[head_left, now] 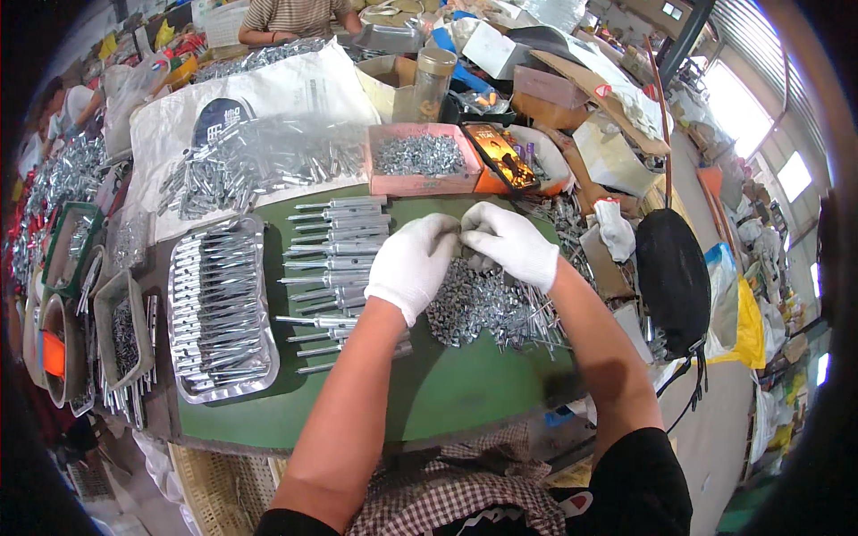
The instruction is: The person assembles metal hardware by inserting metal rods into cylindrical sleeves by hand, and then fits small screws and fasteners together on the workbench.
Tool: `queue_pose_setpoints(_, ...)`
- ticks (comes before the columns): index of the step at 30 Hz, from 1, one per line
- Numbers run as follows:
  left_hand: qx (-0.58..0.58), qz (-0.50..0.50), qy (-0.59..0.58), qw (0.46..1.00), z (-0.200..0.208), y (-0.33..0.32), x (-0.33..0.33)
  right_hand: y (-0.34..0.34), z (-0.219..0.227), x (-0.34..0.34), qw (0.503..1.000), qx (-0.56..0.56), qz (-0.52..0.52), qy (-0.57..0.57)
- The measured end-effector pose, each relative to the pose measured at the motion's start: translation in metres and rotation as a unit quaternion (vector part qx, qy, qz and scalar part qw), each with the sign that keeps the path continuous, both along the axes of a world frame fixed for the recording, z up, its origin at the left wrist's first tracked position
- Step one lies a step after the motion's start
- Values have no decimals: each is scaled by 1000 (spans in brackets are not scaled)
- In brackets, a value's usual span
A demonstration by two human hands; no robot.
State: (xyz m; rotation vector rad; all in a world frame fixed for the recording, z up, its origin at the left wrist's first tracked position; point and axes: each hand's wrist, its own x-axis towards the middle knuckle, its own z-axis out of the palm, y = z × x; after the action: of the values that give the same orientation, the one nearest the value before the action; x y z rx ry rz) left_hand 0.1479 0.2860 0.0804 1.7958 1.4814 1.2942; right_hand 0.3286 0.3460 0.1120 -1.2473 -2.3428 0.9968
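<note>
My left hand (413,266) and my right hand (511,247), both in white gloves, meet over the green tabletop (447,393). The fingertips of each are pinched together, nearly touching; whatever they hold is too small or hidden to make out. Below them lies a heap of small metal fittings (460,308), with thin metal pins (547,322) on its right side. Beside my left hand, a column of slim metal rods with thicker sleeves (344,237) lies side by side. Farther left, a silver metal tray (271,364) holds neat rows of similar rods.
Behind my hands stand a pink box (382,185) of small metal parts and a phone (502,156) showing a picture. Loose metal tubes (214,183) lie on a white sack (335,94). Bins (136,371) crowd the left edge; a black bag (672,281) hangs right. Another person (290,18) sits opposite.
</note>
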Motion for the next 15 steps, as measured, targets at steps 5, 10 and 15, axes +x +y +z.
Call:
queue_pose_setpoints(5,-49,-91,21,994,7,-5,5,-33,0,12,946,-200,-107,231)
queue_pose_setpoints(10,-33,-113,39,992,6,-6,12,-43,-19,23,909,-234,-128,320)
queue_pose_setpoints(15,-3,-112,16,994,9,-8,15,-47,-21,36,811,-381,-125,427)
